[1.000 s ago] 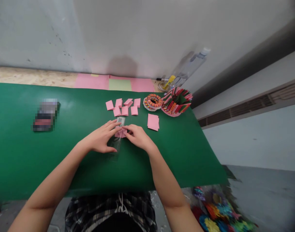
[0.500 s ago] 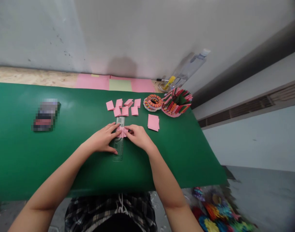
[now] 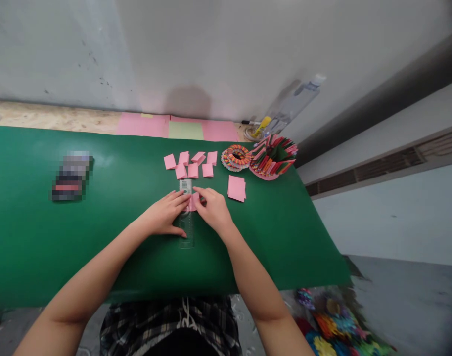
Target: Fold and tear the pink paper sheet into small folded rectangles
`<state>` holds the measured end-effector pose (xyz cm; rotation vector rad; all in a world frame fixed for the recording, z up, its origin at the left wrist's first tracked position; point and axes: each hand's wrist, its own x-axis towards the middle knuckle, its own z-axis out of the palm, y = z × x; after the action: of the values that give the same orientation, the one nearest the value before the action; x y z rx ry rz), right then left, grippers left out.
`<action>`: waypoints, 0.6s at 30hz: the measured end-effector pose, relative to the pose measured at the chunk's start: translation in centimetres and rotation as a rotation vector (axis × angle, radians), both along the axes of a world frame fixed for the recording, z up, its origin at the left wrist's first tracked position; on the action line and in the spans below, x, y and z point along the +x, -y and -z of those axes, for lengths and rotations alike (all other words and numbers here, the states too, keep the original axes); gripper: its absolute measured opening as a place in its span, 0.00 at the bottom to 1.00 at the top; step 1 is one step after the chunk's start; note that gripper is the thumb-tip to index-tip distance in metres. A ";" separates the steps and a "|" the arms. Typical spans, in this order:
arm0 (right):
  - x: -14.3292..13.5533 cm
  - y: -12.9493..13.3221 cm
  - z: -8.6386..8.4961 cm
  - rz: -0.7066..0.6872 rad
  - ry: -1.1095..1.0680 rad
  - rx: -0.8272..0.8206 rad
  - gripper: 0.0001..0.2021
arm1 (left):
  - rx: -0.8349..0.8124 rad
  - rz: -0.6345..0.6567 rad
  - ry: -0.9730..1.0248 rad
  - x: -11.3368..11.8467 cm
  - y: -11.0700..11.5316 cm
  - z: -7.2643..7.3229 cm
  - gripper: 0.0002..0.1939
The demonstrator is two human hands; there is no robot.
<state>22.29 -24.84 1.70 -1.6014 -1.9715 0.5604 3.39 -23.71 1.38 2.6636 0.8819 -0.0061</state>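
Note:
A clear plastic ruler lies upright in view on the green table, over a small pink paper. My left hand rests with fingers spread across the ruler, pressing it onto the paper. At the ruler's right edge my right hand pinches the paper's right side, which is lifted and bent up against the ruler. Just beyond are several folded pink papers in two loose rows. To the right of my right hand sits a small stack of pink squares.
The green table holds a blurred phone-like object at left. At the right stand a ring of folded paper and a round folded-paper piece. Behind them a clear bottle leans by the wall. Pink sheets lie along the back.
My left hand and the ruler have shifted slightly right. My right hand has raised the paper's right side more, its index finger now stretched further up along the ruler.

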 end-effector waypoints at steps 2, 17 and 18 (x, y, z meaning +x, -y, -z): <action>-0.2 0.0 0.3 -0.014 0.061 0.043 0.14 | -0.001 0.005 0.014 0.0 0.0 0.2 0.52; -0.8 0.5 0.0 -0.007 0.515 0.222 0.13 | 0.031 -0.045 0.026 0.5 0.3 0.4 0.52; -0.8 0.5 0.0 -0.025 0.519 0.243 0.13 | 0.036 -0.047 0.033 0.5 0.3 0.4 0.51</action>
<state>21.46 -25.35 1.68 -1.6808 -2.3179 -0.1071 3.89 -24.01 0.99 2.6672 0.9418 0.0655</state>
